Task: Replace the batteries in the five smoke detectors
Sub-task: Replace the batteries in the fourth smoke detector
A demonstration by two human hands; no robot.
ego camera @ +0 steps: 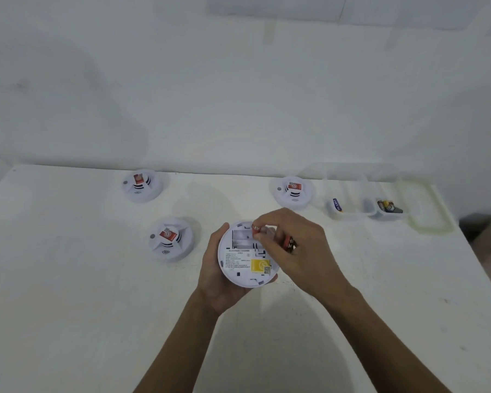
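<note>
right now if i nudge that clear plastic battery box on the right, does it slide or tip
The clear battery box would probably slide rather than tip: it looks low and wide on the flat table. It is likely light, since only a few batteries show inside. These may roll and rattle.

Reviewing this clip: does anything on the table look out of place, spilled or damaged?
Nothing is spilled or broken. One oddity: only four smoke detectors show, three on the table and one in the left hand, though the task names five. The right hand pinches a red battery.
</note>
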